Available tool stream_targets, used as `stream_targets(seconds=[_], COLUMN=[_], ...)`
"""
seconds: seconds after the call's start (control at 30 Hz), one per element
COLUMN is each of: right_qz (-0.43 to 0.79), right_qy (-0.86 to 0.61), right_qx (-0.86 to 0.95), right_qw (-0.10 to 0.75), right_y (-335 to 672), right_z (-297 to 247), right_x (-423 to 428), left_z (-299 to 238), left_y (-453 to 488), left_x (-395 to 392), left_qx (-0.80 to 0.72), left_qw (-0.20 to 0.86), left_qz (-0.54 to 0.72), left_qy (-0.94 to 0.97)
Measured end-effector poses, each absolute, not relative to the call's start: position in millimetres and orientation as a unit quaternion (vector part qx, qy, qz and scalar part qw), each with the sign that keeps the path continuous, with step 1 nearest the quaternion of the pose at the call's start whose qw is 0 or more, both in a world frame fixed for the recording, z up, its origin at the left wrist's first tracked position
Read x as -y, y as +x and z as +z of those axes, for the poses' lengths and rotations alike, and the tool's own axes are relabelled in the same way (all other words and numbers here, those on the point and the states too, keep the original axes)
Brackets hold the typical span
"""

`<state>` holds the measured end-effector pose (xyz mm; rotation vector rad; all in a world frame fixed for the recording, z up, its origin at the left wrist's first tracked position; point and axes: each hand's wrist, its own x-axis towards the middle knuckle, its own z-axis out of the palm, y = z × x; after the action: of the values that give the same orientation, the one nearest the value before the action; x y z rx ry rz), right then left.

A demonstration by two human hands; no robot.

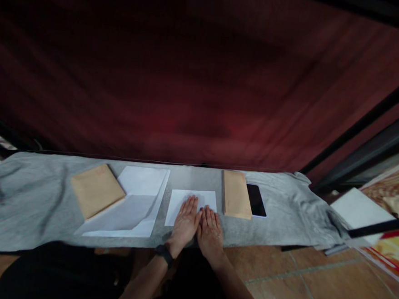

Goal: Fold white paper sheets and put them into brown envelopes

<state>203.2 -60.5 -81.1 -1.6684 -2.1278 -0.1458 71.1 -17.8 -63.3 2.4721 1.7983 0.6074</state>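
A white sheet of paper point(176, 208), apparently folded to a small rectangle, lies on the grey cloth in front of me. My left hand point(186, 221) rests flat on it with the fingers stretched out, a dark band round its wrist. Just beside it, my right hand point(210, 230) also lies flat, its fingertips on the paper's lower right part. The two hands touch or nearly touch at the thumbs. Between them they cover the sheet's lower middle. Neither hand grips anything.
Larger white sheets point(142, 182) lie to the left, partly under a stack of brown envelopes point(97, 190). On the right, more brown envelopes point(236, 195) overlap a dark-screened phone point(256, 201). The grey cloth point(283, 214) covers a narrow surface before a dark red curtain point(203, 99).
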Motion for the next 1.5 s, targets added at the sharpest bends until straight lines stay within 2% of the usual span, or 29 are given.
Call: stream_targets(seconds=[0.17, 0.6, 0.73, 0.93, 1.13, 1.33, 1.5], right_qz=[-0.056, -0.048, -0.046, -0.012, -0.041, -0.054, -0.069], right_qy=[-0.593, -0.609, -0.617, -0.544, -0.593, -0.609, -0.606], right_qx=[0.779, 0.760, 0.750, 0.806, 0.773, 0.759, 0.757], right_qw=[0.194, 0.222, 0.231, 0.234, 0.222, 0.225, 0.236], right_y=[204, 203, 196, 180, 213, 231, 228], right_z=[-82, -78, -73, -68, -76, -82, -84], right_x=[62, 61, 63, 73, 81, 84, 84], left_z=[-66, -76, -77, -74, -73, -63, -56], left_y=[91, 30, 22, 23, 23, 43, 85], left_x=[20, 43, 47, 47, 48, 41, 9], left_qx=[-0.566, -0.665, -0.670, -0.668, -0.677, -0.677, -0.606], left_qw=[0.055, -0.055, -0.060, -0.057, -0.054, -0.059, -0.003], left_qz=[0.163, 0.192, 0.203, 0.193, 0.194, 0.197, 0.176], left_qy=[0.806, 0.719, 0.712, 0.716, 0.708, 0.706, 0.776])
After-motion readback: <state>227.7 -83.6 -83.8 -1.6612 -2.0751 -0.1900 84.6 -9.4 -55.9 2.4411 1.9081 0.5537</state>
